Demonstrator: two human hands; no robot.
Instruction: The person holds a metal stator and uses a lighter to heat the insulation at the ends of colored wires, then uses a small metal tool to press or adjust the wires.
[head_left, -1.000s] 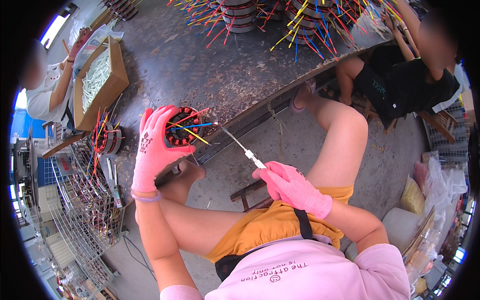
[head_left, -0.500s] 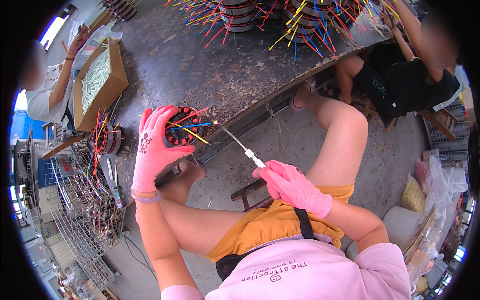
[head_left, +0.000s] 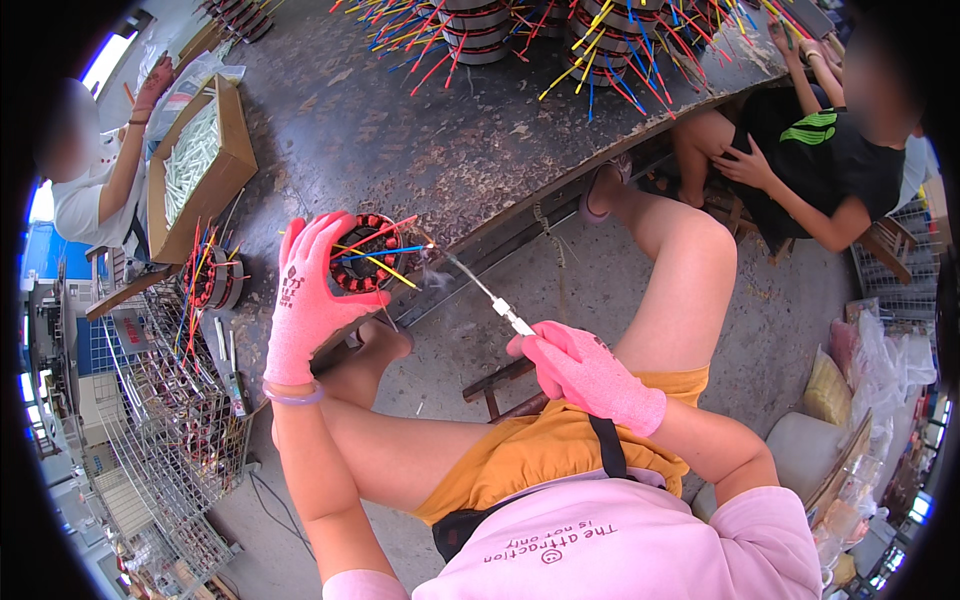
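My left hand (head_left: pixel 312 290), in a pink glove, grips a motor stator (head_left: pixel 352 278) at the table edge, fingers over its far side and thumb on its near side. Dark red windings line the ring, and red, blue and yellow sleeved wires stick out of it. One blue sleeved wire (head_left: pixel 385 252) points right, its bare tip glowing orange. My right hand (head_left: pixel 590 372), gloved alike, is closed around a slim torch (head_left: pixel 505 312) with a white fitting and thin metal tube. Its tube points at the glowing tip, and faint smoke hangs just below.
Another stator (head_left: pixel 215 278) stands left on the dark worn table (head_left: pixel 330 120), near a cardboard box (head_left: pixel 235 150) of white tubes. Stacked stators (head_left: pixel 475 30) with wires fill the far side. Co-workers sit left and right. A wire rack (head_left: pixel 150 430) stands at lower left.
Wispy smoke has appeared under the wire tip, which now glows more orange. My hands have hardly moved. The co-worker on the right has lowered one hand to the knee.
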